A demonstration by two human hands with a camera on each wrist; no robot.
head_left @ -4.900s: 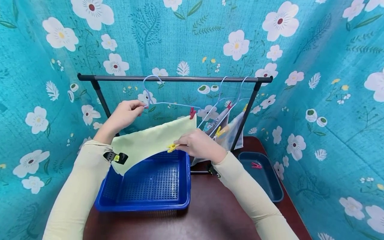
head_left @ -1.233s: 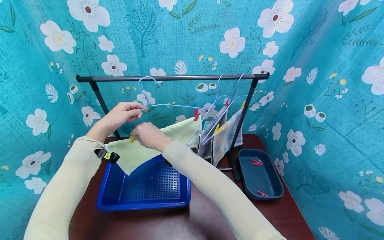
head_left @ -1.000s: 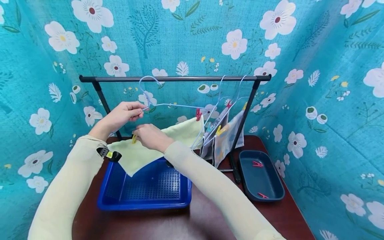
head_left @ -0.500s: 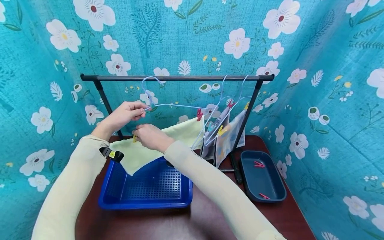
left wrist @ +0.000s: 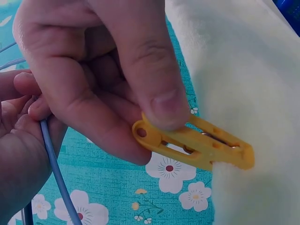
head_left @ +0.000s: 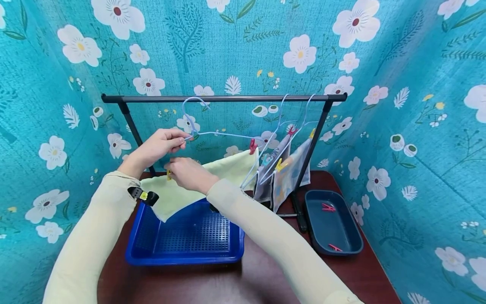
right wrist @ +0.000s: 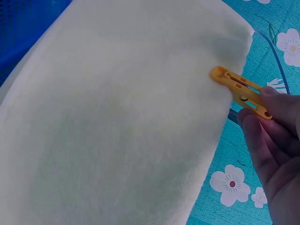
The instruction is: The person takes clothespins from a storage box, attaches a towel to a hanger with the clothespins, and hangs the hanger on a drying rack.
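My left hand pinches the light-blue wire hanger just left of its neck; the hanger's hook curves up at the rack's rail. My right hand pinches a yellow clothespin between thumb and fingers. In both wrist views the clothespin's nose lies over the upper edge of a pale yellow-green cloth. A red clothespin sits on the cloth's right top corner, by the hanger's right end. The hanger's left arm is mostly hidden behind my hands. The cloth droops over the blue basket.
A black rack spans the brown table. Two more hangers with clipped cloths hang at its right. A blue perforated basket stands below; at right, a dark tray holds red clothespins. A floral curtain encloses everything.
Since the oldest frame, my right hand has carried the yellow clothespin left and up to the cloth's left top edge. Over the last second both hands have barely moved.
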